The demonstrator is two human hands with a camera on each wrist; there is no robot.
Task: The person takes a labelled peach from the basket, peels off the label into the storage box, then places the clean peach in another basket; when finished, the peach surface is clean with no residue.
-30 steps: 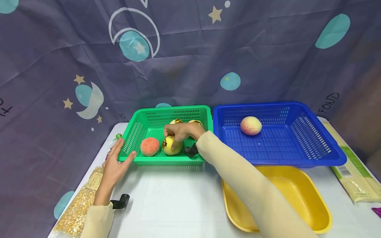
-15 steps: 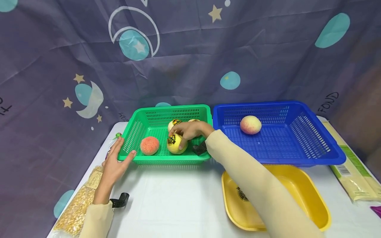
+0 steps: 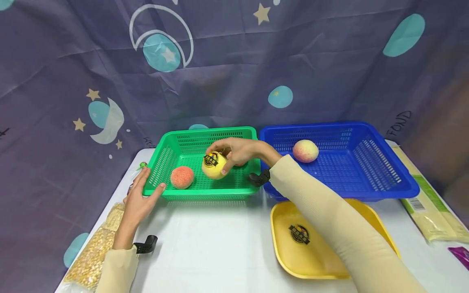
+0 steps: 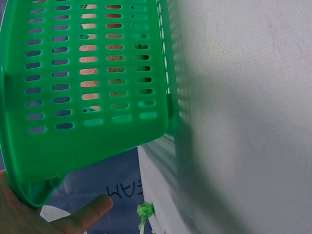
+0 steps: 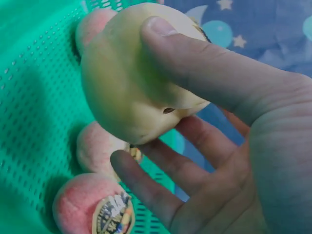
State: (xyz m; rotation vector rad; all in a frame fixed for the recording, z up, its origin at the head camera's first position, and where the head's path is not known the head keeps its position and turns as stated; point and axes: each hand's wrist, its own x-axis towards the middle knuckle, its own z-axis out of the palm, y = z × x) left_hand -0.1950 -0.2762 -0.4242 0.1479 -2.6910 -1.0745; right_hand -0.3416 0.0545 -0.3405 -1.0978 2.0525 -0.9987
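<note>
A yellow apple with a black-and-gold sticker is pinched between the thumb and fingers of my right hand, raised over the green basket. In the right wrist view, the thumb presses on the apple's side near its dimple, with fingertips below it. A pink-orange peach lies in the basket's left part. Two peaches, one with a sticker, show below the apple in the right wrist view; my right hand mostly hides them from the head view. My left hand touches the basket's front left corner, fingers extended.
The blue basket stands right of the green one and contains one peach. A yellow tray with a sticker sits in front, partly under my right sleeve. Bags line both sides: corn kernels left, a pale green-and-cream packet right.
My right hand has lifted the yellow apple off the basket floor, moving up and slightly right, and the sticker has turned into view. My left hand has stayed at the basket corner.
</note>
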